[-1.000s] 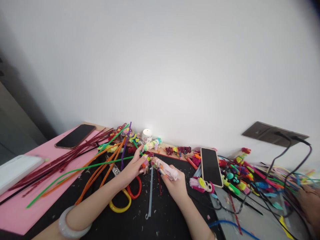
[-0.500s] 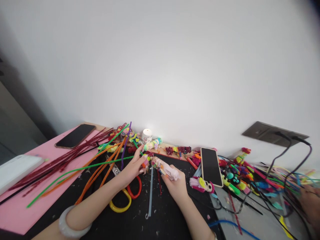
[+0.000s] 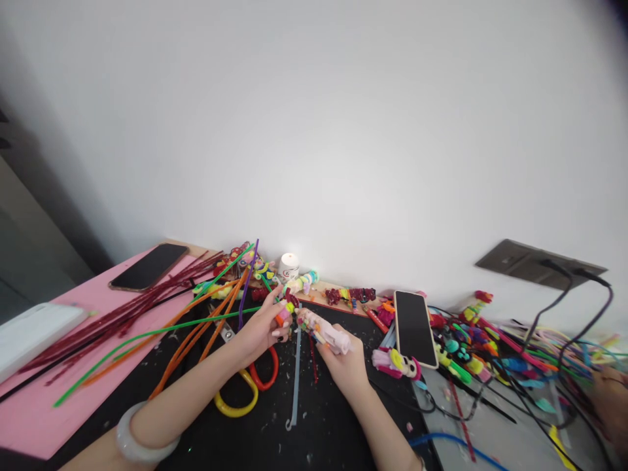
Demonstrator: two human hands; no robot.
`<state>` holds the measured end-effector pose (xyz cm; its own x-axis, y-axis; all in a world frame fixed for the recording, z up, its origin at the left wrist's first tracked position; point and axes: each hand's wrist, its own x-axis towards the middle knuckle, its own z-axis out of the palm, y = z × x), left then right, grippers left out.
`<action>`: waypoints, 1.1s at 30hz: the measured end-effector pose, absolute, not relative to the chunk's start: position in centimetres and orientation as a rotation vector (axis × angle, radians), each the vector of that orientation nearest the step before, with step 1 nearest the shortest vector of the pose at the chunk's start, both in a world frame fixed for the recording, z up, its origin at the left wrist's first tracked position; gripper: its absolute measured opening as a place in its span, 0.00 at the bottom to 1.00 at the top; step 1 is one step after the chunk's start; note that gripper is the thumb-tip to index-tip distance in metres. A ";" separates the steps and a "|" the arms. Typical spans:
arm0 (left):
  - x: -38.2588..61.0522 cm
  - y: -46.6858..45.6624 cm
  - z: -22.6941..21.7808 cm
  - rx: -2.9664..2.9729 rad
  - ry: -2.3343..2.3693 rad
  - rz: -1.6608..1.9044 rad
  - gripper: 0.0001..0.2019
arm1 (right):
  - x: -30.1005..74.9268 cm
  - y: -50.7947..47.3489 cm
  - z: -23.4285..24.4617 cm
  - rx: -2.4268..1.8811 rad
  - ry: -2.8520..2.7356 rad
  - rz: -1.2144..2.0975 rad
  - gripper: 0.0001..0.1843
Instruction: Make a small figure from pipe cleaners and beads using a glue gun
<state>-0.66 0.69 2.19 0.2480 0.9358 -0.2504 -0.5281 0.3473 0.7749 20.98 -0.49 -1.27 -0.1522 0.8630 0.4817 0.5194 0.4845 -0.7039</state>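
My left hand (image 3: 267, 324) pinches a small pipe-cleaner figure (image 3: 285, 311) in dark red, yellow, pink and orange. My right hand (image 3: 346, 366) is wrapped round a pale pink hot glue gun (image 3: 330, 335) whose front is smeared with coloured bits. Its tip points left and up, close beside the figure; whether they touch I cannot tell. Below lies a translucent bluish strip (image 3: 296, 379) with a small hook at its lower end. Scissors (image 3: 237, 399) with one yellow and one red handle lie under my left forearm, their blades partly hidden by pipe cleaners.
Orange pipe cleaners (image 3: 184, 350) and dark red ones (image 3: 142, 311) cross the pink sheet (image 3: 44, 418). A dark phone (image 3: 148, 266) lies left, another phone (image 3: 416, 327) right, by a doll figure (image 3: 396, 364). A white cup (image 3: 288, 267) stands by the wall. Another person's hand (image 3: 608, 402) shows far right.
My left hand has turned the figure a little, so more of its red and yellow top shows near the glue gun's tip. The right hand has barely moved.
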 end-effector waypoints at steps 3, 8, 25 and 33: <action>-0.7 0.7 2.1 0.582 0.759 1.082 0.42 | 21.0 -0.5 -1.4 -1.159 -1.812 0.482 0.12; -0.7 0.7 2.2 0.533 0.770 1.076 0.33 | 20.9 -0.4 -1.6 -1.168 -1.820 0.496 0.13; -0.4 1.0 1.9 0.742 0.917 1.232 0.48 | 21.8 0.0 -3.3 -1.551 -1.950 0.088 0.26; -0.8 0.7 0.4 1.197 1.033 1.189 0.48 | 21.3 -0.5 -3.2 -1.556 -1.946 -0.075 0.32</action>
